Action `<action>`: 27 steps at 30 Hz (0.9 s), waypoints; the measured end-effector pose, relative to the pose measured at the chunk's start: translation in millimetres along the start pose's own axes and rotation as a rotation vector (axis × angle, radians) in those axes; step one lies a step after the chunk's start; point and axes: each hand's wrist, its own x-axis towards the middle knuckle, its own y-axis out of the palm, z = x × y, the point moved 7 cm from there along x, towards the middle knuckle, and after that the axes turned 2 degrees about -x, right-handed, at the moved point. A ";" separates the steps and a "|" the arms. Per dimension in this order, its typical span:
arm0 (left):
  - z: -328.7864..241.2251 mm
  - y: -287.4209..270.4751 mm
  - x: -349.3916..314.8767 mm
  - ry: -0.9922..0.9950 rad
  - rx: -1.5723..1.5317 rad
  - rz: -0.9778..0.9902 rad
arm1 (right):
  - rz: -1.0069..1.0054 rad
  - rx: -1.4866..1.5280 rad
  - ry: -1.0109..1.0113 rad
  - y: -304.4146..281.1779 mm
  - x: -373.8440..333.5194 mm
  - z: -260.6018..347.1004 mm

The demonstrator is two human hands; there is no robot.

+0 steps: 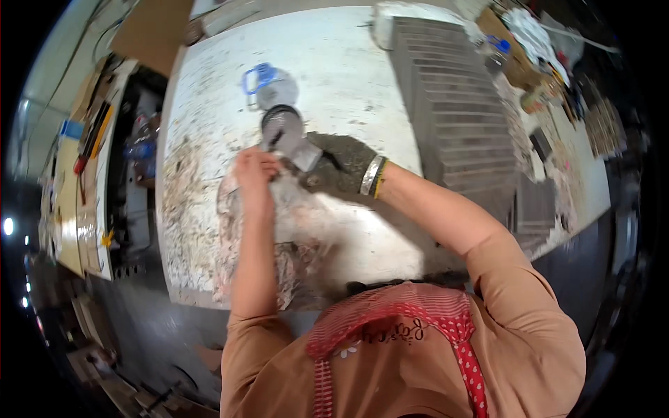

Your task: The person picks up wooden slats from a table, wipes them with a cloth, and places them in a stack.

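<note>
A single wide fisheye view from the wearer's head, the left of two side-by-side cameras, looking steeply down with the picture upright. The person's tan shirt (pixel 411 369) fills much of the lower edge, close to the lens; the left hand (pixel 256 166) and right hand (pixel 341 166) appear farther off, near the middle, over a white table (pixel 341 56) whose far edge lies near the top. The round frame goes black at the corners, and straight edges bow toward the rim.
</note>
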 end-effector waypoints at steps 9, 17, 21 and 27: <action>-29.0 13.4 40.6 0.391 1.462 0.144 | -0.033 -0.088 0.125 -26.1 -123.2 184.7; -0.3 130.5 -83.6 0.356 0.860 0.482 | -0.971 -0.748 0.244 -148.6 -280.8 256.0; 68.6 202.2 -183.7 0.090 0.748 0.753 | -0.695 -1.281 0.229 -104.4 -247.1 256.1; 88.8 238.4 -193.3 0.168 0.594 0.780 | -0.475 -1.508 0.190 -89.1 -226.1 225.4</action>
